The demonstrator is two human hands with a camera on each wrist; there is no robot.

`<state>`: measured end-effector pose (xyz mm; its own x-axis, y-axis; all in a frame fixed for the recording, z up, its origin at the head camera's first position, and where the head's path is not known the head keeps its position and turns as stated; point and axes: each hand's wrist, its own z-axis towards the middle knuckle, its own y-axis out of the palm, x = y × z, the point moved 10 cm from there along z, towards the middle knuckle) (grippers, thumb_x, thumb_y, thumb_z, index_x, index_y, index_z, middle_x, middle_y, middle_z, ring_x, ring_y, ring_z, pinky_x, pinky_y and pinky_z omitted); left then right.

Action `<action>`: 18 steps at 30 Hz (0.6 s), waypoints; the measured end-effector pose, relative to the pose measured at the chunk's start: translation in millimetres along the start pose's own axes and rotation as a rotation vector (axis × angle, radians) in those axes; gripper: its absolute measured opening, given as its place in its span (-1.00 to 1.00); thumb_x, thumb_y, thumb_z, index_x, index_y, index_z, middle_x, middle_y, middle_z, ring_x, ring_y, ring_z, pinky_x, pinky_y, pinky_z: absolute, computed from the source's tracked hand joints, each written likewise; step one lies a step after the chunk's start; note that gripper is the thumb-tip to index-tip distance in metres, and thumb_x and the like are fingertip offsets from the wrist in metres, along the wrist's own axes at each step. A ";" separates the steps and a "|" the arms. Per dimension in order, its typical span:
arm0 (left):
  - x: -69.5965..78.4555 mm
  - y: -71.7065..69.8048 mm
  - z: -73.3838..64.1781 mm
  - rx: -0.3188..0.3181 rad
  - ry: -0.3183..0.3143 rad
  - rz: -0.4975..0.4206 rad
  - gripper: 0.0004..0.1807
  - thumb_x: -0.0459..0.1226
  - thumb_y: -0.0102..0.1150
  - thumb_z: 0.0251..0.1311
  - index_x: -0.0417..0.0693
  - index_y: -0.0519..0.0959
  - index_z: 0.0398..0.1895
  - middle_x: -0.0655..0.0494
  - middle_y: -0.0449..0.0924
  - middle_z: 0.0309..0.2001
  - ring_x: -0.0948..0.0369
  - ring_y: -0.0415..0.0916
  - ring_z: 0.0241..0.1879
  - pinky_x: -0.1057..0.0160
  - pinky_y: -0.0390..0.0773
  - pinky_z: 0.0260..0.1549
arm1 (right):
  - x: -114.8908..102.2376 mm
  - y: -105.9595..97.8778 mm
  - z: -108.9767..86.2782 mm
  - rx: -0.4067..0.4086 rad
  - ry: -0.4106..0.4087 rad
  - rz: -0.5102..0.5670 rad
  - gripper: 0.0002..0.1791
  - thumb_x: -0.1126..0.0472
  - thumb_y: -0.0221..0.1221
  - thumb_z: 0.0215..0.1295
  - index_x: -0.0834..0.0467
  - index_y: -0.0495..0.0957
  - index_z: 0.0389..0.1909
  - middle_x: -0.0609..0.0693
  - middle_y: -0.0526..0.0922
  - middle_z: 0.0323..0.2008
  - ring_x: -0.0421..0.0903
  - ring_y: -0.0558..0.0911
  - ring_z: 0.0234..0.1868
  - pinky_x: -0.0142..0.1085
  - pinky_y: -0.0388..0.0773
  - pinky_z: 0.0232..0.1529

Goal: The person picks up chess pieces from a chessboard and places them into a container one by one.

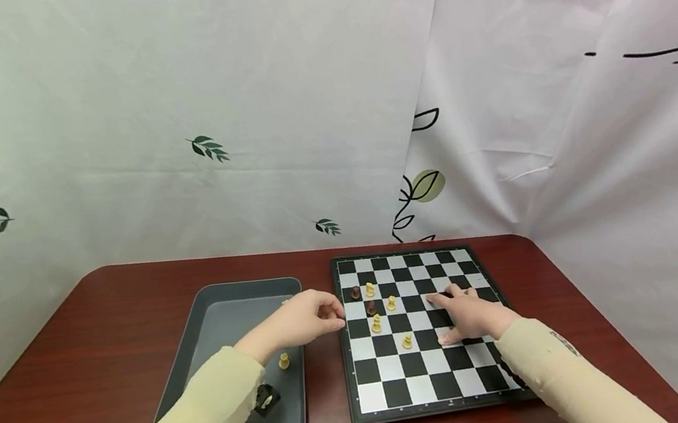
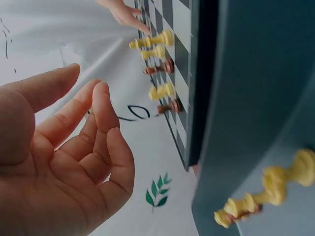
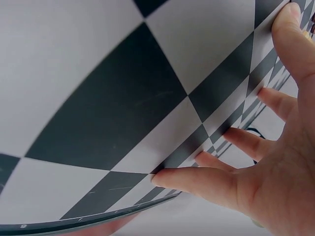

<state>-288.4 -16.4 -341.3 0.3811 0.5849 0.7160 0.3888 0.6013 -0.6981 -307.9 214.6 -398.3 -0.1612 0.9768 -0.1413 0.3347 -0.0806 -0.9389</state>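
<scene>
My left hand (image 1: 302, 317) hovers between the tray and the chessboard's left edge, fingers loosely bent. In the left wrist view its thumb stands apart from the fingers, with nothing held between them. My right hand (image 1: 471, 314) rests spread on the right half of the chessboard (image 1: 440, 386), its fingertips (image 3: 158, 178) touching the squares. On the board's left side stand several yellow chess pieces, among them one yellow piece (image 1: 407, 341) nearest the front. Two dark brown pieces, a rear one (image 1: 355, 293) and a nearer one (image 1: 371, 308), stand among them.
Left of the board lies a grey tray (image 1: 215, 304), partly hidden by my left arm. It holds a yellow piece (image 1: 284, 361) and, in the left wrist view, several more yellow pieces (image 2: 274, 184). A printed cloth (image 1: 296, 101) hangs behind the reddish-brown table (image 1: 73, 368).
</scene>
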 end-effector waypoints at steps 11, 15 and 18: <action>21.6 16.4 22.3 0.011 0.034 0.016 -0.85 -0.30 0.19 0.19 -0.14 0.61 -0.20 0.18 0.53 -0.45 0.29 0.39 -0.47 0.33 0.40 -0.43 | 0.4 1.1 2.0 -0.005 -0.015 -0.015 -0.09 -0.05 0.40 -0.06 0.06 0.26 0.35 0.27 0.24 0.22 0.35 0.27 0.18 0.19 0.41 -0.05; 26.7 23.1 29.2 0.016 0.036 0.005 -0.84 -0.30 0.20 0.18 -0.17 0.60 -0.20 0.16 0.53 -0.45 0.28 0.40 -0.45 0.33 0.41 -0.41 | 0.7 0.9 2.3 -0.005 -0.019 -0.015 -0.10 -0.05 0.40 -0.06 0.05 0.26 0.35 0.29 0.23 0.22 0.35 0.28 0.17 0.20 0.41 -0.06; 26.8 27.8 33.9 0.020 0.027 0.006 -0.82 -0.30 0.21 0.18 -0.18 0.58 -0.18 0.16 0.50 -0.47 0.28 0.39 -0.45 0.33 0.41 -0.41 | 0.5 0.0 2.2 -0.005 -0.022 -0.015 -0.10 -0.05 0.40 -0.06 0.06 0.27 0.35 0.28 0.24 0.21 0.34 0.28 0.15 0.19 0.41 -0.06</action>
<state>-295.9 34.5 -341.5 0.4060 0.5736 0.7115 0.3701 0.6086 -0.7019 -310.0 214.6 -399.1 -0.1863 0.9733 -0.1339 0.3362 -0.0649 -0.9395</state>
